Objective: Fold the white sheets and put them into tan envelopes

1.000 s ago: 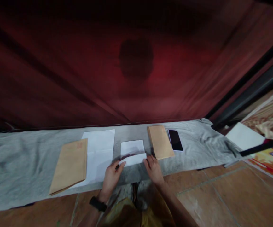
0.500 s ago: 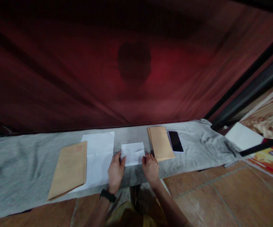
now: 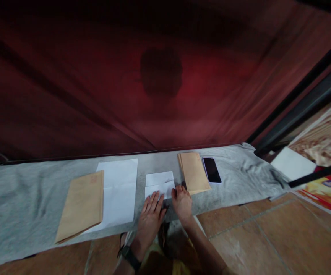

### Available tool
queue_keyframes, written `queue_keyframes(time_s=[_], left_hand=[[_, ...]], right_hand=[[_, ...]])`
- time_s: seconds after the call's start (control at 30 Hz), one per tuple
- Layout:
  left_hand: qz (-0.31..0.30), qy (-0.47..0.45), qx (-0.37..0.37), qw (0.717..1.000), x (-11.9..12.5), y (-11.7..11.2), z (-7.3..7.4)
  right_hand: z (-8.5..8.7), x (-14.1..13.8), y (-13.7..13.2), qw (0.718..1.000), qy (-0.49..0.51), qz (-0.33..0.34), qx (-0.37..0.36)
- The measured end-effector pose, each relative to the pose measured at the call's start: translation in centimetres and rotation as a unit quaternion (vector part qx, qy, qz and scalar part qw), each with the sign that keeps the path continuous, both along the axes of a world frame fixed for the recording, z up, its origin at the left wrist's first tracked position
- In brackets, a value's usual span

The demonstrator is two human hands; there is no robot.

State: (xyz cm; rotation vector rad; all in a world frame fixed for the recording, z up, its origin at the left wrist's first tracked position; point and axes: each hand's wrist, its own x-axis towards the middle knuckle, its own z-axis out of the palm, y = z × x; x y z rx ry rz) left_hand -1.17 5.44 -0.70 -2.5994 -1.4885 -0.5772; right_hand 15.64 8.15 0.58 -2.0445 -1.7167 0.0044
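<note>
the paper (image 3: 158, 178) is lying just ahead, flap (image 3: 165, 187) running crosswise; your left hand (image 3: 150, 214) is resting flat on it, your right hand (image 3: 182, 201) curling at its corner, grip unclear.

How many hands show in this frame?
2: the left hand, its fingers over the near edge of the folded paper, and the right hand, by the paper's right edge.

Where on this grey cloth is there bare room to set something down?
The grey cloth is bare, though wrinkled, right of the phone and left of the leftmost brown envelope. A smaller gap lies beyond the folded paper. It's crowded at that paper: left hand on it, right hand at its right edge.
</note>
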Motion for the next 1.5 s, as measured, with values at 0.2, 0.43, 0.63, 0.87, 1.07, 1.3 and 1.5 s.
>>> queue_keyframes(time_s=[0.2, 0.43, 0.63, 0.87, 1.07, 1.3, 1.5], left_hand=[[-0.003, -0.001, -0.010, 1.000, -0.1, 0.1, 0.5], [-0.009, 0.006, -0.022, 1.000, -0.2, 0.2, 0.8], [-0.011, 0.015, -0.036, 0.999, -0.2, 0.4, 0.8], [-0.011, 0.026, -0.031, 0.999, -0.3, 0.8, 0.6], [-0.007, 0.024, -0.039, 0.999, -0.3, 0.9, 0.5], [-0.012, 0.020, -0.041, 0.999, -0.2, 1.1, 1.2], [-0.013, 0.020, -0.044, 0.999, -0.1, 1.4, 1.5]], right_hand=[[0.1, 0.1, -0.2, 0.999, 0.044, 0.004, 0.017], [0.2, 0.2, -2.8, 0.994, 0.056, 0.088, 0.035], [-0.6, -0.8, -3.7, 0.980, 0.020, 0.198, 0.029], [-1.2, -1.0, -3.2, 0.984, 0.018, 0.173, 0.031], [-0.9, -1.3, -3.4, 0.987, 0.014, 0.158, 0.022], [-0.5, -1.3, -3.2, 0.988, 0.024, 0.152, 0.016], [-0.2, -1.3, -2.8, 0.988, 0.027, 0.153, 0.006]])
